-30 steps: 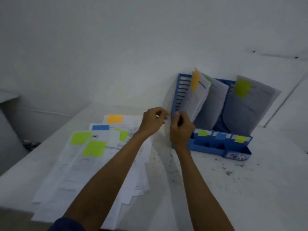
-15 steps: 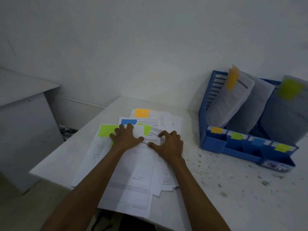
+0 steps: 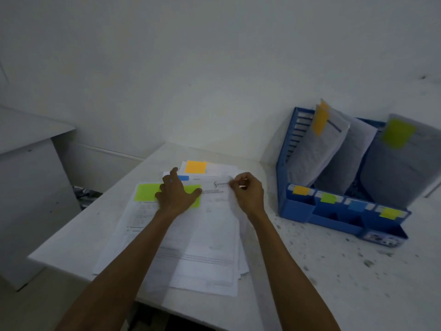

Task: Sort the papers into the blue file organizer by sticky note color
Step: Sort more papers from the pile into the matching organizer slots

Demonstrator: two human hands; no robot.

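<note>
- The loose stack of white printed papers (image 3: pixel 167 237) lies on the left part of the table, where it lay half a second ago. The right hand (image 3: pixel 249 193), then spread on the stack, has now curled at the upper right edge of the top sheet (image 3: pixel 214 225).
- The blue plastic file organizer (image 3: pixel 298 211) stands to the right of the stack, apart from it. It holds leaning sheets, one with an orange tag and one with a yellow-green tag.
- The white speckled table (image 3: pixel 334 283) meets a plain white wall (image 3: pixel 214 68). A grey cabinet (image 3: pixel 23 187) stands at the left.
- The left hand (image 3: pixel 176 195) stays flat with its fingers spread, pressing on a lime-green sticky note (image 3: pixel 146 192).
- The right hand's fingers pinch the top sheet's edge.
</note>
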